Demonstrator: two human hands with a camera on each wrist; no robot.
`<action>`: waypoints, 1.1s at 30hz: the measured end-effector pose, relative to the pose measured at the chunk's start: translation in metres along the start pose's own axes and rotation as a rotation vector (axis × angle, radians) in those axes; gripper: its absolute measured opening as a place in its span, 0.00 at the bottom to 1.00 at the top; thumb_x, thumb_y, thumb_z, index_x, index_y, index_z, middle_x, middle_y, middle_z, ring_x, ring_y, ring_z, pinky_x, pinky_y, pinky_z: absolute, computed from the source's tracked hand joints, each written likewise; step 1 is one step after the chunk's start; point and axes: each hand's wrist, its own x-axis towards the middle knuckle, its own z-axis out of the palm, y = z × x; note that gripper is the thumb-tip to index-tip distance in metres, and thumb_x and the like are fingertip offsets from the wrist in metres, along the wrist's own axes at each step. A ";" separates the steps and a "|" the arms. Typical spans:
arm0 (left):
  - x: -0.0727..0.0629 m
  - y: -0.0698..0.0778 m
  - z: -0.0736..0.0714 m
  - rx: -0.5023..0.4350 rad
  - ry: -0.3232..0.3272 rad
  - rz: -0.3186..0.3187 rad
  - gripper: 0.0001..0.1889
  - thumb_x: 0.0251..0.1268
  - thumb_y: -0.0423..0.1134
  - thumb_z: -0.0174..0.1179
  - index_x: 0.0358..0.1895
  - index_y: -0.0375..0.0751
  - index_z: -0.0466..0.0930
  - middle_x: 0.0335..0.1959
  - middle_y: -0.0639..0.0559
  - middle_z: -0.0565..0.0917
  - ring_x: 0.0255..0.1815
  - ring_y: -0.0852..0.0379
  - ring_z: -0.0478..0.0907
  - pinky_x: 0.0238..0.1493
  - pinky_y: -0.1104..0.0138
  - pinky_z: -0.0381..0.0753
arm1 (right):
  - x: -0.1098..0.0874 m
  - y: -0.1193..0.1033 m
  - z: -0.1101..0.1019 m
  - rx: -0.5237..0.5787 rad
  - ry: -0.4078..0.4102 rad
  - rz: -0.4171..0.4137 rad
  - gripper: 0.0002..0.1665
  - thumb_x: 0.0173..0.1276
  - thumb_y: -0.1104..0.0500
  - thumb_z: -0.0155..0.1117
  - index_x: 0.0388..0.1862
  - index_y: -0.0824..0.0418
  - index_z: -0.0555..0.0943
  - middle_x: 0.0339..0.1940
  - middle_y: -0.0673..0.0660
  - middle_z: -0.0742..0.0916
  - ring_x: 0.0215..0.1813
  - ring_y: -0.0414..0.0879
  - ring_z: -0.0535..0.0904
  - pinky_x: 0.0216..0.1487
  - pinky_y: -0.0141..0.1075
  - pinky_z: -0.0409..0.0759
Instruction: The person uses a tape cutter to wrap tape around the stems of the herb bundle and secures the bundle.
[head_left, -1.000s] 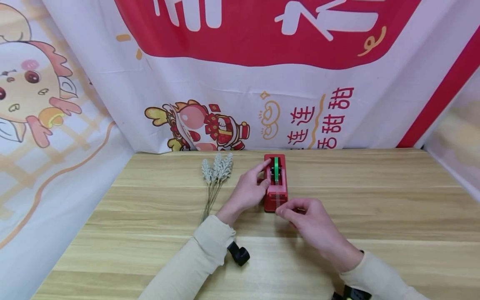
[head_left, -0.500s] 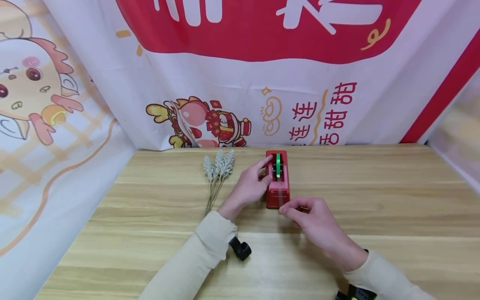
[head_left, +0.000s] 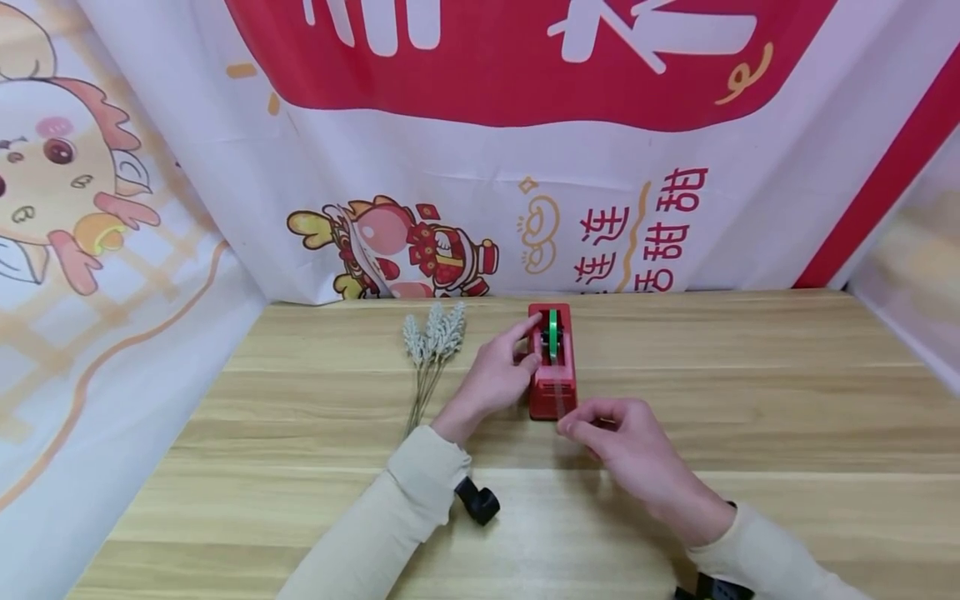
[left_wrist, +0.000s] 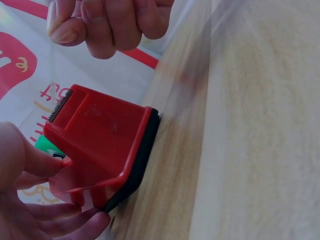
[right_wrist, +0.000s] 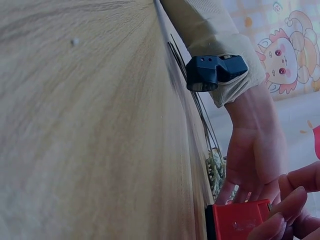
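Note:
A red tape dispenser [head_left: 550, 406] with a black base stands on the wooden table, holding a green tape roll [head_left: 553, 327]. My left hand [head_left: 493, 377] grips its left side, thumb and fingers around the body. In the left wrist view the dispenser [left_wrist: 107, 135] shows its toothed cutter [left_wrist: 60, 106] at the front top edge. A clear strip of tape [head_left: 558, 398] runs from the roll over the front. Its end is pinched between thumb and forefinger of my right hand [head_left: 633, 446], just in front of the dispenser. The right hand's other fingers [left_wrist: 117, 30] are curled.
A bunch of pale dried flowers [head_left: 435, 335] with thin stems lies left of the dispenser, partly behind the left forearm. Behind the table [head_left: 750, 383] hangs a printed white and red cloth [head_left: 465, 158]. Each wrist wears a black camera [head_left: 480, 504].
My right fingertips have shifted slightly right and toward me with the tape end, so the strip slants a little. The left hand keeps its hold on the dispenser. The head view sways slightly.

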 end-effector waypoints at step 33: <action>0.001 -0.001 0.001 0.014 0.007 0.009 0.33 0.82 0.38 0.55 0.83 0.70 0.61 0.84 0.52 0.66 0.74 0.48 0.77 0.67 0.55 0.81 | -0.002 0.003 -0.001 0.010 -0.092 -0.030 0.10 0.71 0.59 0.70 0.43 0.66 0.88 0.36 0.51 0.89 0.37 0.43 0.77 0.36 0.34 0.77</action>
